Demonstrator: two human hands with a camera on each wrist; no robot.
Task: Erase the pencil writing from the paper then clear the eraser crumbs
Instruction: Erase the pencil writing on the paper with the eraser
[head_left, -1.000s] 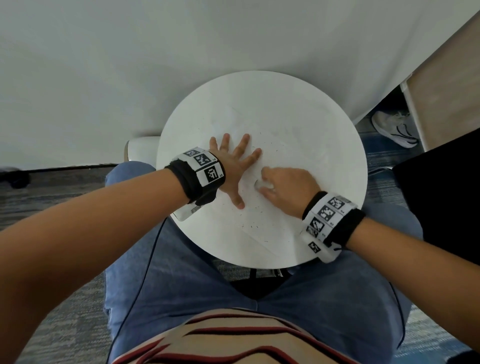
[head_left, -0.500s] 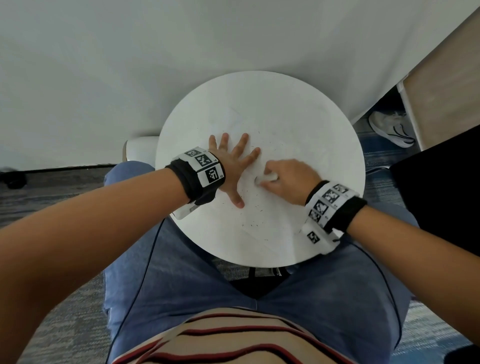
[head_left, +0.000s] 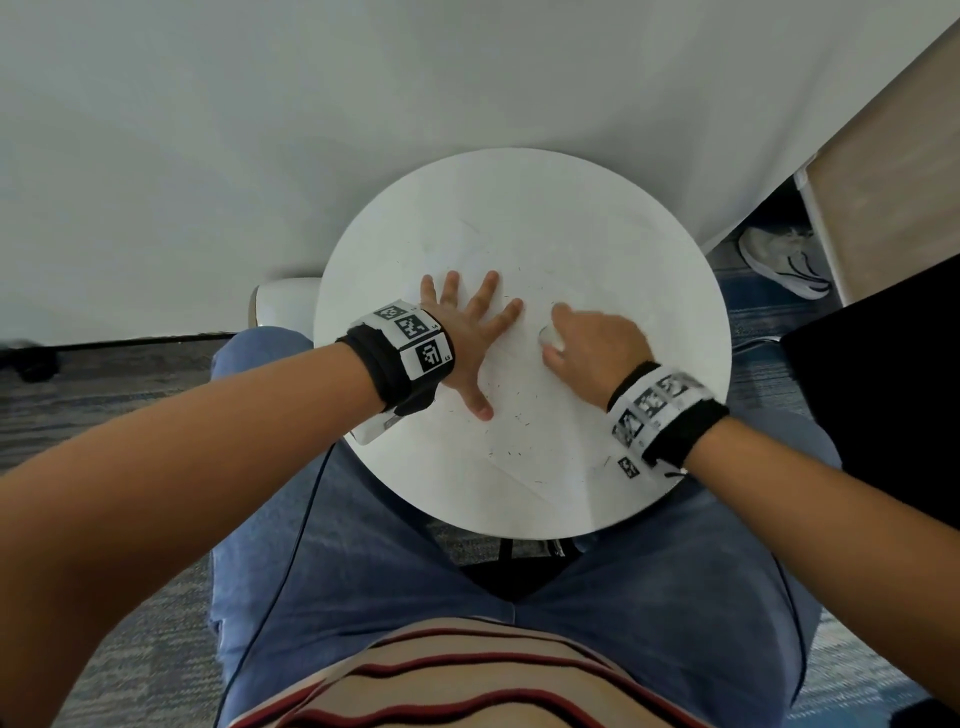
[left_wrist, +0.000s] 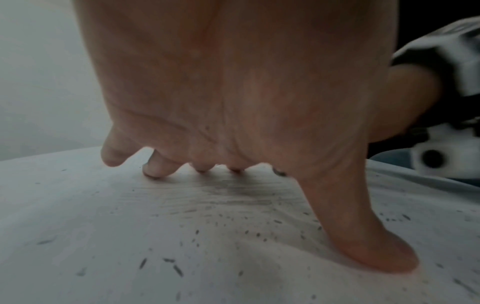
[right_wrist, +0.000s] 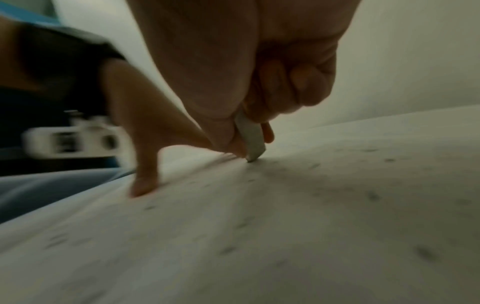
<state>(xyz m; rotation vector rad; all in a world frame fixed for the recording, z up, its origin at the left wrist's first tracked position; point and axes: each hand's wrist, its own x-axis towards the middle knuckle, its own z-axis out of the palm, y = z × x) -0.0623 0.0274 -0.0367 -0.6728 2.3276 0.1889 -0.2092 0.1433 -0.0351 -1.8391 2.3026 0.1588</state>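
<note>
The paper (head_left: 524, 415) lies on the round table (head_left: 597, 208). The left hand (head_left: 467, 332) presses it flat with fingers spread. The right hand (head_left: 592, 348) pinches the eraser (right_wrist: 252, 137), whose tip touches the paper. Dark crumbs (left_wrist: 221, 222) are scattered on the sheet.

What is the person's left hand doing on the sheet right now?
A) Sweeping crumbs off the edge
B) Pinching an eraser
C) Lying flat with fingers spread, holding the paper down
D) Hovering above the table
C: the left hand lies with fingers spread on the paper, thumb pressed down, while the right hand pinches the eraser.
</note>
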